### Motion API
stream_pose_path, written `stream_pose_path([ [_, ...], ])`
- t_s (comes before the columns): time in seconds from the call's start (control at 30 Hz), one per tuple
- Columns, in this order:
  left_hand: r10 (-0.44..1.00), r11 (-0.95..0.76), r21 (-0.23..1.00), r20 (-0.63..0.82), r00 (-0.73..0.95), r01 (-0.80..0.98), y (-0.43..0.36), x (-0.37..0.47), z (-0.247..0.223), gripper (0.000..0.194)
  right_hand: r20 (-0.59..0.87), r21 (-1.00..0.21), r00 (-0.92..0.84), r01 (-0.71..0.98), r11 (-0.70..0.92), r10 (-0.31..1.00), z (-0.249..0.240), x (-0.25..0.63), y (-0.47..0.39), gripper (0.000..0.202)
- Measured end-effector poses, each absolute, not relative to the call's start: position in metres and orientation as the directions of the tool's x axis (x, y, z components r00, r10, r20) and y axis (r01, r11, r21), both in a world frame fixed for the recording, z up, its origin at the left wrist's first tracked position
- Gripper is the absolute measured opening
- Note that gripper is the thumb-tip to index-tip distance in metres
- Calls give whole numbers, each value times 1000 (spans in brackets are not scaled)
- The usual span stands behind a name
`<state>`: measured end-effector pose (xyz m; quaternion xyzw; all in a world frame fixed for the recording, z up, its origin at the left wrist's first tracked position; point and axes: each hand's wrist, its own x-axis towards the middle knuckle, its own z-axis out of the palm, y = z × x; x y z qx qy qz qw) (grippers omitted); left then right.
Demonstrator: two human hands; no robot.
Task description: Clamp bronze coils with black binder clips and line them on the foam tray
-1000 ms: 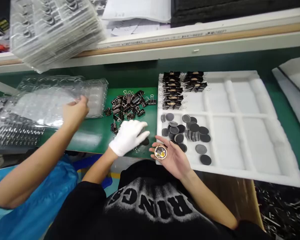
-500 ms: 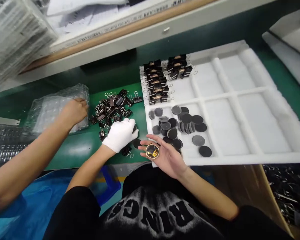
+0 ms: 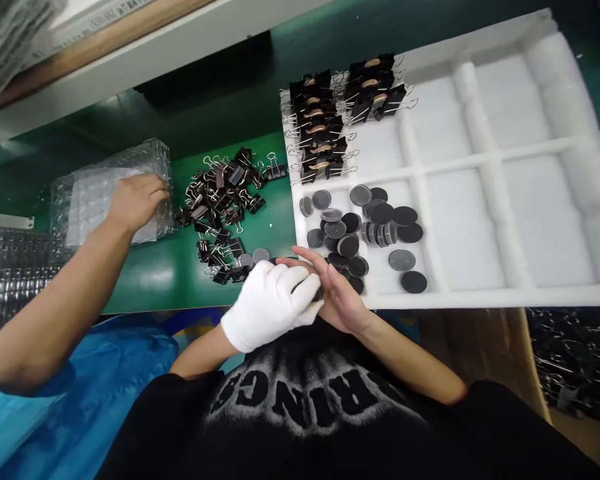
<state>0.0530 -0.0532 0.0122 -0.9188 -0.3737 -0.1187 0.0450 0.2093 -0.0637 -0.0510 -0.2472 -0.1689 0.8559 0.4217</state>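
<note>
My left hand [image 3: 275, 300], in a white glove, is closed over the fingers of my right hand in front of my chest. A dark round disc [image 3: 319, 293] shows at its fingertips. My bare right hand [image 3: 345, 300] lies palm up with its fingers extended under the glove. The gold-rimmed round piece seen on it earlier is covered by the glove. Two grey discs [image 3: 261, 256] lie on the green table just beyond the glove. Black binder clips [image 3: 220, 190] form a loose heap to the left. Loose dark discs [image 3: 349, 245] fill the near-left compartments of the white foam tray [image 3: 485, 293].
Binder clips clamped on round pieces [image 3: 317, 127] stand in rows in the tray's far-left compartment. At left, a co-worker's hand [image 3: 139, 200] rests on clear plastic trays [image 3: 90, 207]. A shelf edge [image 3: 145, 53] overhangs the back. More black clips [image 3: 575, 360] lie below right.
My left hand has moved right from beside the clips onto my right hand, covering the gold-rimmed piece. Two grey discs now show on the table. The head view has shifted.
</note>
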Motion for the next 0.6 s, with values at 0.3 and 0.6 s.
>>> stream_pose_path([
  [0.3,703,-711,62,67,708,700,-51,34,11,26,-302,-474,-559,-615,-630,773,-52,211,-66,56],
  [0.6,885,-464,270,98,455,844,-69,26,-5,46,-297,-581,-508,-576,-575,809,-56,207,-68,58],
])
